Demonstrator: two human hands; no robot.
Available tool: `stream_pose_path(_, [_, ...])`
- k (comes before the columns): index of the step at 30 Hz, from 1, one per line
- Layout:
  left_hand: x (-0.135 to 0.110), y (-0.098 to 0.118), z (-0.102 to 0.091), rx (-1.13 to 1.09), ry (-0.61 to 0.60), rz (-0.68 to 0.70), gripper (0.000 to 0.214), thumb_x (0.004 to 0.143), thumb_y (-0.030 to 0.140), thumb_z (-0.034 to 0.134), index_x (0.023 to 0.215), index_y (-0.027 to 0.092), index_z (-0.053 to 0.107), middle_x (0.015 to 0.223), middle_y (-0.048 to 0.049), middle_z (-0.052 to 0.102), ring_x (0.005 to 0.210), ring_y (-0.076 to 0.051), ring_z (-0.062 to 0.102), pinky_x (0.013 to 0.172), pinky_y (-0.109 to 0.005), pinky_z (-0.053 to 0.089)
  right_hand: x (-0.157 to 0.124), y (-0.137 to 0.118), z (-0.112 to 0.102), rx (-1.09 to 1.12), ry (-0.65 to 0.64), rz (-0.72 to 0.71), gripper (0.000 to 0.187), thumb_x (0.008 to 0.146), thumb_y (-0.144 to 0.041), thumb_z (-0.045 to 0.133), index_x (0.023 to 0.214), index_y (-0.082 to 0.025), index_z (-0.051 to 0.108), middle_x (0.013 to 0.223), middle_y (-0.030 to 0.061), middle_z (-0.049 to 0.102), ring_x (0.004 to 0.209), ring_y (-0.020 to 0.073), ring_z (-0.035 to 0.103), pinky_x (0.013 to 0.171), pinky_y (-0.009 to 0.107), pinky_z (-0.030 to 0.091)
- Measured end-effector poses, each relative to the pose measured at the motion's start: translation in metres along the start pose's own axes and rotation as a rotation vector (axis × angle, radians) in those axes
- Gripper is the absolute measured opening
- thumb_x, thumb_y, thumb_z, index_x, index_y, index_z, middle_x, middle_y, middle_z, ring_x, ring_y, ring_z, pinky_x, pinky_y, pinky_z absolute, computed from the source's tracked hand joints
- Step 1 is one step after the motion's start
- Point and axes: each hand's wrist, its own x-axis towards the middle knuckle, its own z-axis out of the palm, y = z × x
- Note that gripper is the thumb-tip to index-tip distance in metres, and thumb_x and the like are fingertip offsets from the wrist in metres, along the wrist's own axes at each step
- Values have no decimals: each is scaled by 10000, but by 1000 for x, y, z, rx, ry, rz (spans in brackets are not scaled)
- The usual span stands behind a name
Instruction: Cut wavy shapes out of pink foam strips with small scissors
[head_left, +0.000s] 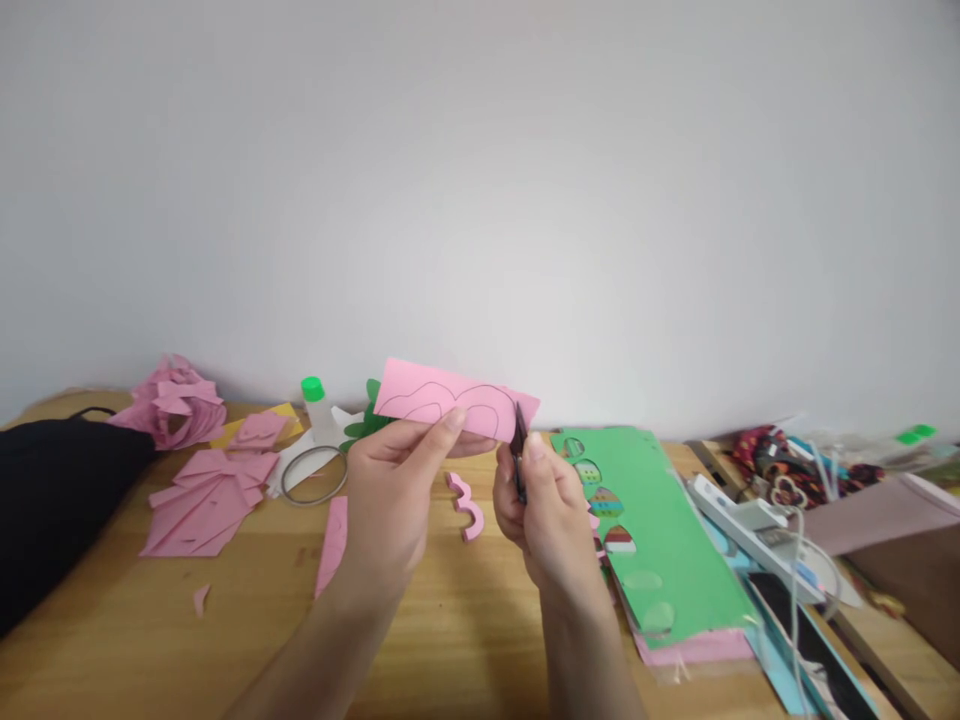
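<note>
My left hand (397, 490) pinches a strip of pink paper (420, 385) by its lower edge, thumb in front. Curved double-arch lines are drawn on the strip, which is held up above the table. In my right hand (551, 495) is a pair of dark scissors (518, 440), with the blades at the strip's right end, on the drawn line. Below, between the hands, a curved pink paper cutout (466, 508) shaped like a 3 lies on the table. Another pink paper piece (330, 550) lies partly hidden behind my left wrist.
On the left are folded pink paper shapes (206, 505), a roll of tape (315, 475), a green-capped glue stick (313, 405) and a black cloth item (67, 500). Toward the right lie a green sheet (675, 550) with cut-out holes and a white power strip (750, 530) with cables. A wall (480, 200) rises behind.
</note>
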Motion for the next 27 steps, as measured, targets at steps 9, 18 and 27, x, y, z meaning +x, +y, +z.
stream_pose_path(9, [-3, 6, 2, 15, -30, 19, 171, 741, 257, 776, 581, 208, 743, 607, 6, 734, 314, -79, 510, 428, -254, 555, -2, 0, -3, -6, -20, 18, 469, 913, -593, 517, 683, -185, 502, 462, -106, 286, 388, 44, 161, 343, 146, 205])
stream_pose_path(18, [0, 3, -1, 162, 10, 133, 167, 753, 272, 763, 593, 226, 757, 604, 3, 740, 309, -100, 524, 277, -240, 420, -1, -2, -6, -5, -63, 3, 463, 925, -570, 522, 673, -182, 496, 457, -109, 284, 384, 35, 148, 340, 140, 200])
stream_pose_path(27, [5, 3, -12, 302, -58, 199, 138, 776, 293, 745, 649, 254, 781, 635, 12, 757, 392, -118, 595, 415, -263, 532, 0, -3, -8, -8, -46, 52, 463, 891, -598, 556, 684, -187, 502, 459, -109, 281, 386, 37, 152, 332, 136, 215])
